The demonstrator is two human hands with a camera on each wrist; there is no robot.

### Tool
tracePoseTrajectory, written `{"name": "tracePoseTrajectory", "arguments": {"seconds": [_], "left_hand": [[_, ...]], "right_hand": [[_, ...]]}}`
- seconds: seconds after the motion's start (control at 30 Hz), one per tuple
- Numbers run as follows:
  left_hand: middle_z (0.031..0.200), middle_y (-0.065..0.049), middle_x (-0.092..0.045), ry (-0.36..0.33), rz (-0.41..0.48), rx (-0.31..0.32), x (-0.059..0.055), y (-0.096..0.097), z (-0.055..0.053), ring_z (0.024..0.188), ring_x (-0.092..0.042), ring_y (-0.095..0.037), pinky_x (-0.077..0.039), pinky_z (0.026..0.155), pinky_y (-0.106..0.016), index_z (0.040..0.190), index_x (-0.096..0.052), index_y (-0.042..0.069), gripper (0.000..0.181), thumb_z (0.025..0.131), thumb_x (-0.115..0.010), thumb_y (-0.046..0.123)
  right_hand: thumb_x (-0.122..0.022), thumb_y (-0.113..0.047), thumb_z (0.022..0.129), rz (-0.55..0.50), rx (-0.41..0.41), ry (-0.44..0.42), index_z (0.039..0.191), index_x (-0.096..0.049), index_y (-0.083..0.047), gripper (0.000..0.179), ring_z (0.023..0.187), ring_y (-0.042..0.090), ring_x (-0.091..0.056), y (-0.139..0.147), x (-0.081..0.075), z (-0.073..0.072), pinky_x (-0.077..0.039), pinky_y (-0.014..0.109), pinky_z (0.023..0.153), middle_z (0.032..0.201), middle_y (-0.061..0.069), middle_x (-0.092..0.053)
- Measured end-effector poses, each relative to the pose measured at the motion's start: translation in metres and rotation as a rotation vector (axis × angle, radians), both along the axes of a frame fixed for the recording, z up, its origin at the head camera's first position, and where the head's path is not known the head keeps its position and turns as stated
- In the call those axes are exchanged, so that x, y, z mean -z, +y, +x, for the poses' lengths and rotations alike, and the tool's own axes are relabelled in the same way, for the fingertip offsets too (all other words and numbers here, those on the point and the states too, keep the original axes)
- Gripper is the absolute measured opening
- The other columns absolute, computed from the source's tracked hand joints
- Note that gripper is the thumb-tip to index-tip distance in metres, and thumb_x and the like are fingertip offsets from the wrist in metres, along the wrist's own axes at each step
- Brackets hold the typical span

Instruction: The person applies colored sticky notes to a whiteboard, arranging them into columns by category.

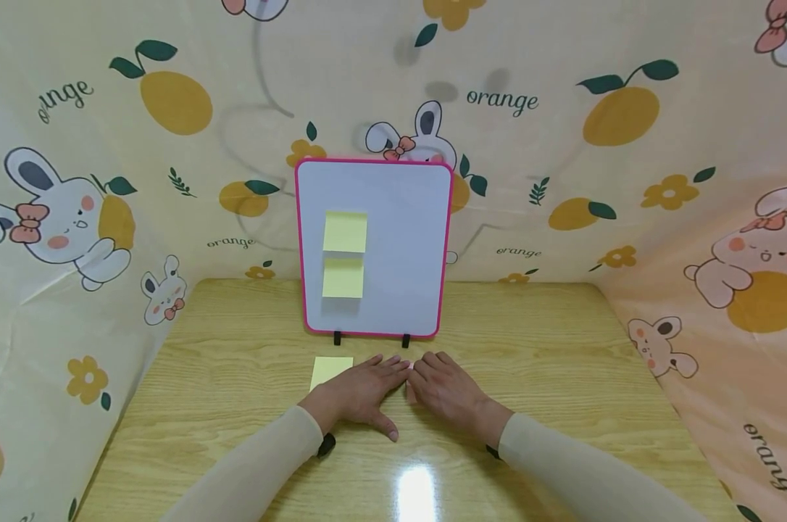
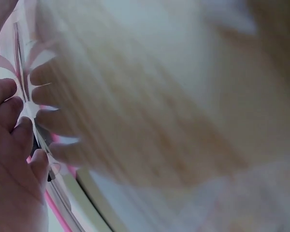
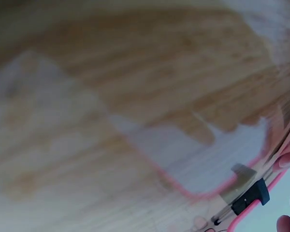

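A pink sticky note (image 1: 411,394) lies on the table between the two hands, mostly covered by them. My left hand (image 1: 362,390) rests with its fingers extended and thumb spread, fingertips right at the note's upper left. From the other side my right hand (image 1: 448,390), fingers curled, pinches the note at its upper part. Beside the left hand, partly under it, is a yellow sticky note (image 1: 330,367). The left wrist view has the left hand (image 2: 14,159) at its left edge. In the right wrist view only fingertips (image 3: 289,224) show at the right edge.
A pink-framed whiteboard (image 1: 406,246) stands upright behind the hands on black feet (image 1: 406,341). On its left half are an upper yellow note (image 1: 345,232) and a lower yellow note (image 1: 343,279). Patterned cloth (image 1: 380,87) encloses the wooden table (image 1: 237,348) at the back and sides.
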State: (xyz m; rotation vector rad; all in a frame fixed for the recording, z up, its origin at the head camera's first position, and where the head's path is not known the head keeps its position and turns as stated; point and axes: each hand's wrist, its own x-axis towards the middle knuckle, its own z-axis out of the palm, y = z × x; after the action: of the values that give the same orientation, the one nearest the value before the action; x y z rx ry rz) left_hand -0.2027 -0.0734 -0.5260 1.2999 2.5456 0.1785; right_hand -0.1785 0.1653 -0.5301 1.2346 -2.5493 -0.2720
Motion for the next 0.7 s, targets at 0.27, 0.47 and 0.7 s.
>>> {"name": "tracePoseTrajectory", "arguments": {"seconds": [0.27, 0.47, 0.7], "left_hand": [[0.176, -0.003, -0.024, 0.016, 0.018, -0.029, -0.006, -0.006, 0.009, 0.164, -0.017, -0.021, -0.016, 0.135, -0.043, 0.169, -0.024, 0.012, 0.119, 0.082, -0.066, 0.082], [0.173, -0.005, -0.032, 0.034, 0.05, -0.031, -0.009, -0.019, 0.025, 0.162, -0.025, -0.022, -0.02, 0.134, -0.042, 0.166, -0.033, 0.01, 0.1, 0.093, -0.061, 0.073], [0.169, -0.006, -0.04, 0.119, 0.037, 0.098, -0.002, -0.021, 0.041, 0.158, -0.035, -0.019, -0.028, 0.132, -0.039, 0.165, -0.038, 0.011, 0.076, 0.107, -0.048, 0.06]], "right_hand": [[-0.069, -0.023, 0.102, -0.034, 0.021, -0.003, 0.11, -0.062, -0.014, 0.014, 0.098, 0.019, -0.054, 0.0, 0.002, 0.001, -0.05, 0.035, 0.088, 0.105, -0.001, -0.065], [-0.07, -0.015, 0.1, -0.082, 0.055, -0.048, 0.106, -0.062, -0.015, 0.01, 0.097, 0.02, -0.053, 0.0, 0.002, 0.001, -0.05, 0.035, 0.087, 0.103, -0.001, -0.063], [-0.07, -0.016, 0.101, -0.156, 0.051, -0.042, 0.1, -0.063, -0.016, 0.007, 0.097, 0.019, -0.055, 0.001, 0.0, -0.001, -0.05, 0.034, 0.082, 0.099, -0.001, -0.063]]}}
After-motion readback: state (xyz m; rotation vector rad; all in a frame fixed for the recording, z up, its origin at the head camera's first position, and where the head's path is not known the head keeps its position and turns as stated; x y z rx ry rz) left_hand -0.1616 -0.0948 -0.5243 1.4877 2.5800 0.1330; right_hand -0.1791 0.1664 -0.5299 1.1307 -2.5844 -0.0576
